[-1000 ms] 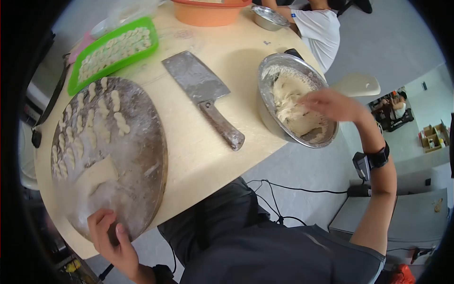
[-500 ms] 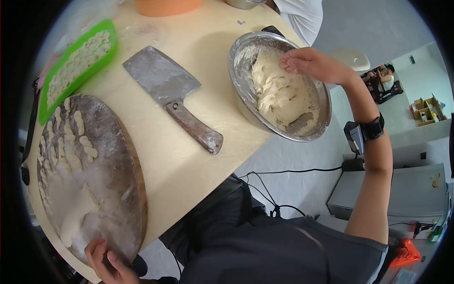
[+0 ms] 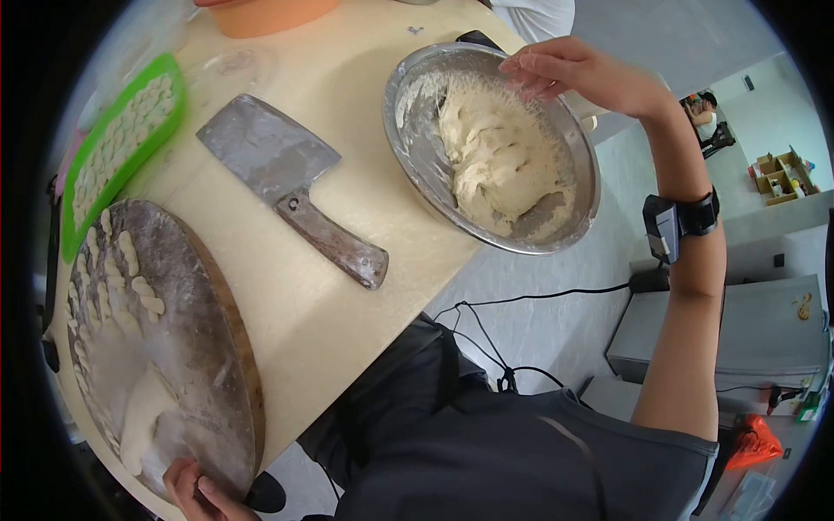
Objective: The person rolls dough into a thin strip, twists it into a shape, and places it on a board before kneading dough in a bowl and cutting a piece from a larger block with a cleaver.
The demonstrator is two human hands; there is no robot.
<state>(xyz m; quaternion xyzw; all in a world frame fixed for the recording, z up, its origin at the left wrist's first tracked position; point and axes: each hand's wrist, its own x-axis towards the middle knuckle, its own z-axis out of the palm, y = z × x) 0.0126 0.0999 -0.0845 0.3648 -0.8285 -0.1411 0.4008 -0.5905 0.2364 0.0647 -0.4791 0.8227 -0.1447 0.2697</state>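
My right hand hovers over the upper rim of a steel bowl, its fingers loosely bent and apart with nothing visible between them. Sticky pale dough with dry flour around it fills much of the bowl. At the bottom left my left hand rests by the near edge of a round wooden board, fingers curled a little and holding nothing. A floured flat piece of dough lies close to it. Several small twisted dough pieces are on the board's far part.
A cleaver lies between board and bowl. Behind the board is a green tray of small dough pieces. An orange basin stands at the table's far side. Someone in white clothing is beyond the bowl.
My right hand has lifted slightly off the dough towards the bowl's rim. My left hand stays by the board's edge. The whole view has shifted a little.
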